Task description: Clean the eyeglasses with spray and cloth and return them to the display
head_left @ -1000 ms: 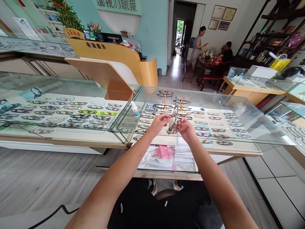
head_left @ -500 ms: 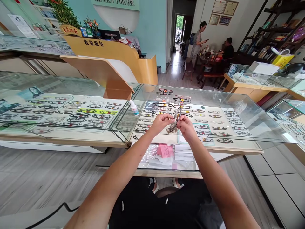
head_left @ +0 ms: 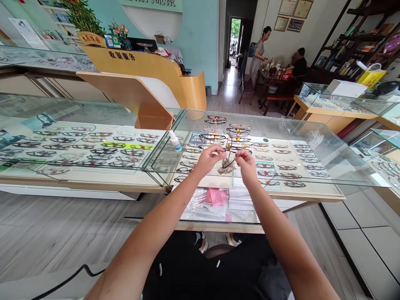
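Both my hands are raised over the glass display case, with a pair of glasses between them. My left hand pinches one side of the glasses. On the other side, the fingers of my right hand are closed on them too. The frame stands tilted, and its fine parts are too small to tell. A crumpled brownish cloth lies on the glass just below. To the left of my hands stands a white bottle with a blue-green band. Rows of glasses show under the glass.
A slanted wooden board stands on the left case. Pink paper and plastic bags lie on the lower shelf before me. Beyond are a yellow counter, a standing person and a seated person.
The glasses have turned between my hands, and my right hand has shifted slightly right. More of the cloth shows. The standing person in the back has lowered a hand.
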Demonstrator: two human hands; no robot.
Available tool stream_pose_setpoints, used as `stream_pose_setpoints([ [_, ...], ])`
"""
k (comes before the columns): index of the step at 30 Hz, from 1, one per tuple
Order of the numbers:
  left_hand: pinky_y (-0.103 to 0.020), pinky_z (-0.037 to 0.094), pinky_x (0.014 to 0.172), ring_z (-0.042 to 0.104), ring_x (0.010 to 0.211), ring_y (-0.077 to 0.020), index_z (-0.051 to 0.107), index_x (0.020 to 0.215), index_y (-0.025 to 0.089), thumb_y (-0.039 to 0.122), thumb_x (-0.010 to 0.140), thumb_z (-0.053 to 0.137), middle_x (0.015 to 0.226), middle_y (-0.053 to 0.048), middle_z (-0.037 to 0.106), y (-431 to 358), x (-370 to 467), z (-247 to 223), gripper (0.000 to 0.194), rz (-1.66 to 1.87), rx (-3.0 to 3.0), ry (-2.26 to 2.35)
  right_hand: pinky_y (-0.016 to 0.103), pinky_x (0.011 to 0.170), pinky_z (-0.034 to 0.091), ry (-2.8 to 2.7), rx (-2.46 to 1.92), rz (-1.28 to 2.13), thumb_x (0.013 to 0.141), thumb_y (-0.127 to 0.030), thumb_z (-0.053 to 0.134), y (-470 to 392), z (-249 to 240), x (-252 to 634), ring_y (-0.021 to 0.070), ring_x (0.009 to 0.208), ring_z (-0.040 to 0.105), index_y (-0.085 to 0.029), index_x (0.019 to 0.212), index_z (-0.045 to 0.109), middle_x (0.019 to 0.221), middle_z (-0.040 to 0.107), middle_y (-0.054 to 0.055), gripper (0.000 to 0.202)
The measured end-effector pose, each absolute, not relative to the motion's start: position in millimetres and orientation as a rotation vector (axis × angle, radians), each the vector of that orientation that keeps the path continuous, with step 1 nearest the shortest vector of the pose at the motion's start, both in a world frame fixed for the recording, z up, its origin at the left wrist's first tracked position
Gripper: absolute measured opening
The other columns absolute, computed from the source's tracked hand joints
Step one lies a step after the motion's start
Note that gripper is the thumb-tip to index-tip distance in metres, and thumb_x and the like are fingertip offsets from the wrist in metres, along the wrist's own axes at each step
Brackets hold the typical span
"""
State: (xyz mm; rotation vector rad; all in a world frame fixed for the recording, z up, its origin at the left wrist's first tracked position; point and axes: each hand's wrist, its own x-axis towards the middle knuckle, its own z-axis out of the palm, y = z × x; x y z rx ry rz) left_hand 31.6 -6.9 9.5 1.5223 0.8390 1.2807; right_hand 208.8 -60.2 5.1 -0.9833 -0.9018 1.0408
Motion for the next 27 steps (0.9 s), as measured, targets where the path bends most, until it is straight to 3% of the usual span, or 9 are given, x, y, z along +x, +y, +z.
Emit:
stream_pose_setpoints([
  [3,-0.035,0.054,0.091,0.069,0.115,-0.0282,0.075,0.084,0.02,0.056,0.07,0.096,0.116,-0.01,0.076,-4.4,30.5,10.2,0.044,1.353,1.402,0.845,0.029,0.066,0.04,-0.83,-1.046,0.983,0.069,-0.032,0.074,-59.0,5.0,212.1,0.0133,0.072,0.045,-0.024,0.082,0.063,0.093,0.065,0.001,0.019],
  [6,-0.039,0.053,0.102,0.072,0.118,-0.0285,0.074,0.088,0.02,0.056,0.07,0.096,0.114,-0.01,0.079,-2.4,28.8,10.9,0.045,1.392,1.29,0.836,0.029,0.064,0.04,-0.734,-1.108,0.977,0.069,-0.034,0.077,-57.0,2.9,214.8,0.0124,0.072,0.047,-0.024,0.08,0.061,0.097,0.069,0.002,0.023],
  [11,-0.039,0.056,0.096,0.074,0.116,-0.0288,0.073,0.092,0.021,0.057,0.068,0.097,0.113,-0.011,0.082,0.0,27.1,11.3,0.049,1.453,1.178,0.888,0.027,0.061,0.039,-0.67,-1.127,1.009,0.068,-0.032,0.081,-55.9,1.9,216.3,0.0091,0.067,0.048,-0.023,0.079,0.058,0.107,0.074,0.003,0.027],
  [16,-0.038,0.057,0.096,0.075,0.117,-0.029,0.072,0.094,0.021,0.058,0.074,0.093,0.112,-0.011,0.082,2.9,25.8,9.0,0.048,1.515,1.212,0.914,0.027,0.053,0.031,-0.639,-1.19,1.087,0.074,-0.038,0.083,-59.1,5.0,214.9,0.0095,0.054,0.04,-0.025,0.086,0.055,0.075,0.067,-0.003,0.033],
  [19,-0.039,0.057,0.098,0.076,0.115,-0.0284,0.073,0.096,0.02,0.055,0.08,0.09,0.108,-0.011,0.081,4.8,24.1,5.8,0.042,1.596,1.277,0.947,0.029,0.055,0.036,-0.825,-1.135,1.015,0.082,-0.038,0.077,-65.9,7.2,209.7,0.0119,0.057,0.044,-0.025,0.082,0.059,0.072,0.066,-0.002,0.022],
  [22,-0.039,0.058,0.099,0.076,0.111,-0.0263,0.076,0.098,0.02,0.05,0.088,0.085,0.109,-0.01,0.081,4.3,23.6,2.0,0.033,1.67,1.402,0.998,0.032,0.069,0.05,-1.183,-1.044,0.831,0.092,-0.033,0.067,-76.4,8.2,200.0,0.0178,0.078,0.063,-0.024,0.098,0.074,0.104,0.079,0.006,0.013],
  [25,-0.04,0.059,0.101,0.076,0.113,-0.0256,0.078,0.1,0.022,0.047,0.093,0.081,0.114,-0.009,0.081,-0.6,26.1,-0.2,0.026,1.713,1.552,0.985,0.037,0.081,0.058,-1.486,-0.984,0.717,0.098,-0.027,0.061,-85.4,6.3,190.3,0.0226,0.103,0.07,-0.028,0.133,0.074,0.144,0.074,0.008,0.038],
  [27,-0.041,0.059,0.103,0.076,0.115,-0.0258,0.078,0.101,0.023,0.046,0.095,0.08,0.118,-0.008,0.081,-5.5,29.1,-0.2,0.023,1.748,1.624,0.982,0.04,0.085,0.06,-1.586,-0.974,0.685,0.098,-0.024,0.059,-88.2,3.7,186.2,0.0245,0.111,0.071,-0.03,0.148,0.066,0.157,0.068,0.009,0.051],
])
